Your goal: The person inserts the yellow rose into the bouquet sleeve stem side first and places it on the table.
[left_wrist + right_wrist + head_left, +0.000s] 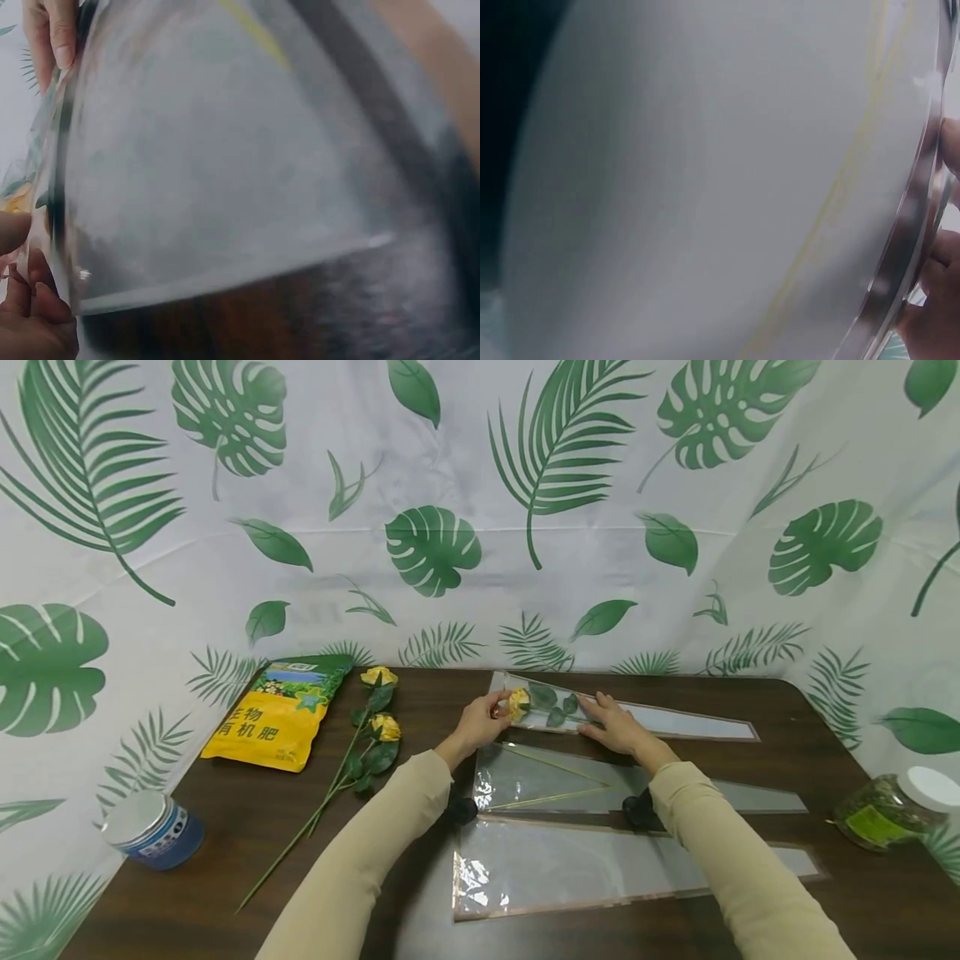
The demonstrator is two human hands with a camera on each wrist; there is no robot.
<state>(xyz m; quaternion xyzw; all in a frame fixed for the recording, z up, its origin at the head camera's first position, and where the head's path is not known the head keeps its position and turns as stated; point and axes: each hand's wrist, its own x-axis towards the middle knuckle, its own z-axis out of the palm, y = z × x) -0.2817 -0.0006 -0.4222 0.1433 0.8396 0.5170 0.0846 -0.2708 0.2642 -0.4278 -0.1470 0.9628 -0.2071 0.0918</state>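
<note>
A yellow flower (518, 704) with green leaves (543, 697) lies on the farthest of three clear tapered panels (675, 722). My left hand (477, 724) curls its thumb and forefinger at the bloom's left side. The left wrist view has that hand (34, 300) low at the left, by the panel's edge, with part of the yellow bloom (19, 199) above the thumb. Fingers spread, my right hand (618, 728) rests on the same panel beside the leaves. Only part of the right hand (937, 292) shows in the right wrist view.
Nearer me lie the middle panel (555, 781), with thin yellow strips, and the front panel (555, 864). At left are two yellow roses (386, 727), a yellow-green bag (273, 718) and a blue can (161, 831). A white-lidded jar (888, 810) is at right.
</note>
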